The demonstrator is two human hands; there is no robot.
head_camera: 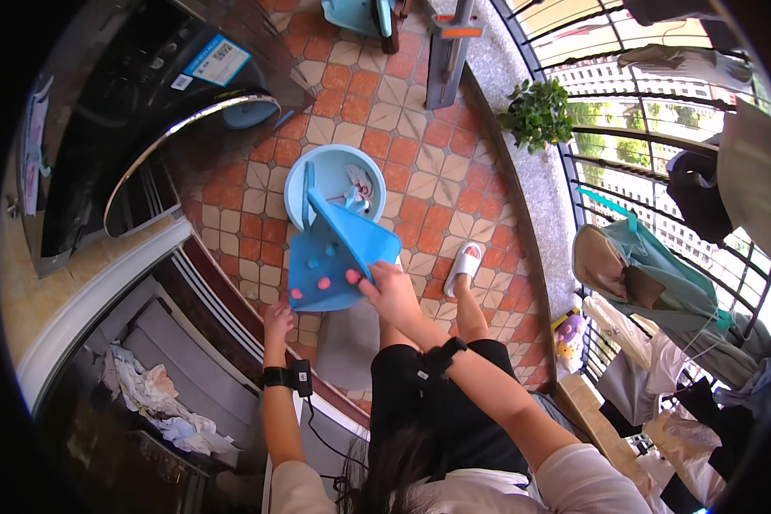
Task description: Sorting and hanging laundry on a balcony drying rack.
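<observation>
My right hand (392,292) grips the near edge of a blue plastic piece (327,263), perhaps a small stool. It is tilted, with a raised flap and several pink and blue round knobs on the face towards me. My left hand (279,321) is beside its lower left corner with the fingers bent; whether they touch it I cannot tell. Just beyond, a light blue round basin (289,186) stands on the floor, partly hidden by the blue piece. In it lie a whitish item with red parts (360,180) and a small blue-and-white object (358,203).
A black front-loading washing machine (122,109) stands at left, its round door swung out. Below me is a grey seat (350,344). A potted plant (540,112) sits on the stone ledge (543,186) at right. Clothes hang by the window bars (623,132). A cable (324,437) runs from my left wrist.
</observation>
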